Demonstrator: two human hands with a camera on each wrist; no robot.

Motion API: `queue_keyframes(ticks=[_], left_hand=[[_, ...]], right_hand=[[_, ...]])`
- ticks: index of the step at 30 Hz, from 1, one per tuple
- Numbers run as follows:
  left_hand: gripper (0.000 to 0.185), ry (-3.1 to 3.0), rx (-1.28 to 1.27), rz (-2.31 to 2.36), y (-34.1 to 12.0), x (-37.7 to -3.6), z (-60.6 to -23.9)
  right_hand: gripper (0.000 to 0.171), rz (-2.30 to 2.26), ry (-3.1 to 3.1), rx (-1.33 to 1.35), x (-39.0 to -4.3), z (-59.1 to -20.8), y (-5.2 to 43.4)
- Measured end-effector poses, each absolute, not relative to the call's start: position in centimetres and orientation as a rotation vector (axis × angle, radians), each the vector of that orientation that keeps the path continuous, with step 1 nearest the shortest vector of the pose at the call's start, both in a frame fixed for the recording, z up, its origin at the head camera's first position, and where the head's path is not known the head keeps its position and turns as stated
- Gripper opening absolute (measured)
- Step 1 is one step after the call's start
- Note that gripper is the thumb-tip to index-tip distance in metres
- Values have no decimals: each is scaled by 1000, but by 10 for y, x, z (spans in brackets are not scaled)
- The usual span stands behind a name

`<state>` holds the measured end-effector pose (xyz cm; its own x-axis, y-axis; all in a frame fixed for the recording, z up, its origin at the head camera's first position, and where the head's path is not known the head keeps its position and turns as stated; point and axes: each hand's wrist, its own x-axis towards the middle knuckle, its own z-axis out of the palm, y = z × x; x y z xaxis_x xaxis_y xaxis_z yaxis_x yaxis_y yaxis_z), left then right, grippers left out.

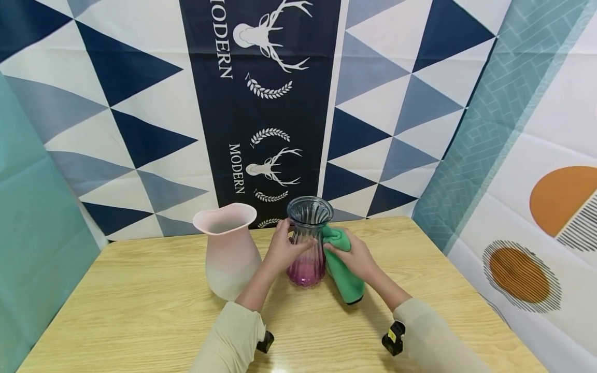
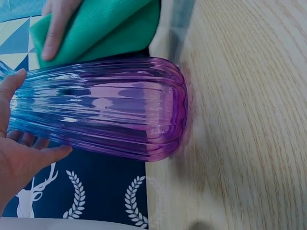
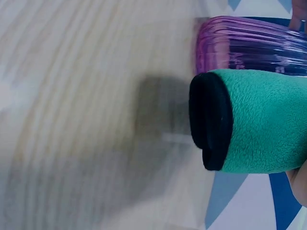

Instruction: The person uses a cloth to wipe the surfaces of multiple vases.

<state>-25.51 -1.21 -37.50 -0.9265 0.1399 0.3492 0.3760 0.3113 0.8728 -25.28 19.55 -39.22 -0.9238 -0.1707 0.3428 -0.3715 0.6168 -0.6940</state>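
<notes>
Ribbed glass vase (image 1: 309, 243), blue fading to purple — I see my left hand (image 1: 284, 247) holding it upright, partly hiding it; my right hand (image 1: 354, 257) presses a folded green cloth (image 1: 344, 269) against it.

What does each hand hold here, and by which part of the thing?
The left hand grips the ribbed glass vase round its narrow neck and upper body. The right hand holds the green cloth near its upper end, against the vase's side.

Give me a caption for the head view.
Left hand steadies a ribbed glass vase while right hand presses a green cloth against it.
</notes>
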Motion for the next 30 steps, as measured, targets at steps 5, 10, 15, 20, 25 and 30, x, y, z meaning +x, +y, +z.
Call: queue_keyframes(ticks=[5, 10, 15, 20, 25, 30], left_hand=[[64, -2358, -483, -1676, -11, -256, -376], [64, -2371, -488, -1683, -10, -256, -375], [64, -2380, -490, -1675, -9, -257, -377], [62, -2376, -496, -1671, -8, -257, -377], [61, -2376, -509, -1665, -8, -257, -377], [61, -2386, -516, -1657, -9, -257, -377]], right_hand=[[46, 1283, -2490, 410, -255, -380, 191], [46, 1277, -2473, 380, -256, -373, 188], [48, 1262, -2499, 384, -257, -371, 187], [51, 1262, -2542, 388, -257, -369, 187], [52, 1251, -2577, 402, -258, -371, 188], [51, 1232, -2589, 421, -257, -374, 189]])
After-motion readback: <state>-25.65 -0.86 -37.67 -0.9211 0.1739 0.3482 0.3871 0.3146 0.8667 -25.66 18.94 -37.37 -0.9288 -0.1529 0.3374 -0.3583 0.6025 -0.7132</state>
